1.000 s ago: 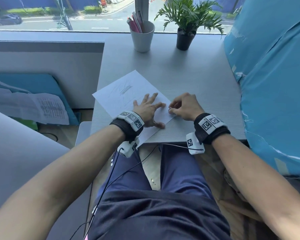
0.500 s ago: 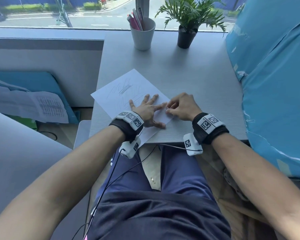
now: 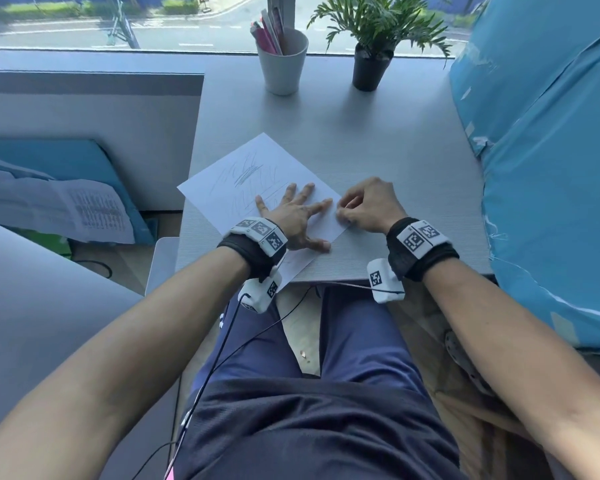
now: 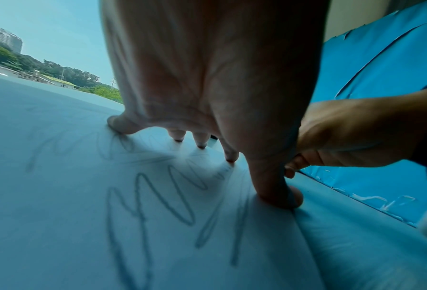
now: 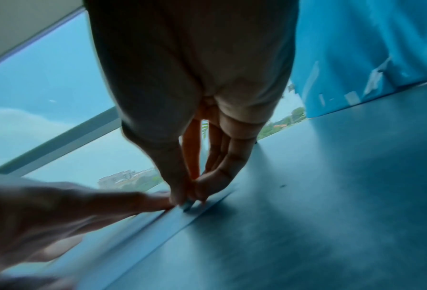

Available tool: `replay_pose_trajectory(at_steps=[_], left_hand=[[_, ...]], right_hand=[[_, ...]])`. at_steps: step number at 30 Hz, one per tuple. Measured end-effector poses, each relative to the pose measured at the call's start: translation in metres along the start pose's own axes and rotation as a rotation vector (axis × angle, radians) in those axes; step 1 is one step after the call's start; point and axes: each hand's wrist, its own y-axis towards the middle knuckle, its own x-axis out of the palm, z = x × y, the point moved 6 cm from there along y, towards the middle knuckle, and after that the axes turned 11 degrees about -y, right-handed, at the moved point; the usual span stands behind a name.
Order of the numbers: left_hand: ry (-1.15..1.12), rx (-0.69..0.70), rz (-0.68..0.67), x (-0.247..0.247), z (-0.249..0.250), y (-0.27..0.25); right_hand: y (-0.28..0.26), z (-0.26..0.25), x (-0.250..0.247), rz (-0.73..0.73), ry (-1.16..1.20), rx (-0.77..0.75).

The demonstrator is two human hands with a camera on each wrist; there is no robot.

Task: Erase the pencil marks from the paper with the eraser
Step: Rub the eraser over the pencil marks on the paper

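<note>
I am sitting with my knees under the near edge of the grey worktop (image 3: 378, 150), and my two hands are meeting on the sheet of paper (image 3: 222, 181) lying askew near that edge, one corner of it hanging off towards me. My left hand (image 3: 297, 218) is lying flat on the near half of the sheet, its fingers (image 4: 277, 188) straight and spread apart, pressing the paper down. Just to its right, my right hand (image 3: 369, 206) is hovering low at the sheet's right edge, its fingers (image 5: 207, 184) curled and bunched together with the tips down on the paper, beside my left forefinger. They are pinching something small and dark at the tips, which I take to be the eraser (image 5: 187, 206), though it is too blurred and hidden to be sure. Beyond my left hand, the pencil marks (image 3: 246, 171) are running in loose zigzags across the far part of the sheet. Farther off, at the far edge by the window, a white cup (image 3: 283, 64) of pens is standing to the left of a small potted plant (image 3: 371, 60).
</note>
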Motion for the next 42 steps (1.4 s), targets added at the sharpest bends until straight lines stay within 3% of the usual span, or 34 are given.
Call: replay_pose_trajectory(at_steps=[2,5,9,13,17,20,24,29,32,36,39,42], left_hand=[[-0.001,-0.001,0.002,0.0,0.0,0.001],[0.0,-0.006,0.003,0.0,-0.001,0.0],[0.003,-0.002,-0.001,0.001,-0.001,0.003],[0.006,-0.004,0.007,0.002,-0.001,0.002],[0.013,-0.006,0.013,0.002,-0.001,0.003],[0.01,-0.005,0.006,0.002,-0.002,0.003],[-0.001,-0.008,0.02,0.002,-0.001,0.004],[-0.005,-0.005,0.011,0.002,-0.001,0.005],[-0.012,-0.009,0.019,0.003,-0.001,0.005],[0.003,-0.006,0.003,0.002,-0.001,0.004],[-0.003,-0.007,0.018,0.003,-0.001,0.005],[0.002,-0.016,0.012,0.003,-0.002,0.005]], right_hand=[[0.001,0.004,-0.004,0.056,0.022,0.029],[-0.004,-0.007,0.005,-0.064,-0.024,-0.049],[-0.001,0.003,-0.007,0.046,0.019,0.024],[-0.009,-0.012,0.008,-0.106,-0.027,-0.092],[-0.004,-0.003,-0.005,0.035,0.014,-0.02],[-0.013,-0.02,0.01,-0.095,-0.049,-0.128],[-0.004,-0.006,-0.003,0.013,0.012,-0.008],[-0.01,-0.02,0.01,-0.106,-0.042,-0.094],[-0.004,-0.009,0.0,-0.002,0.014,-0.001],[-0.009,-0.023,0.013,-0.102,-0.057,-0.116],[-0.002,-0.009,0.0,0.002,0.012,0.008],[-0.01,-0.024,0.013,-0.088,-0.056,-0.118]])
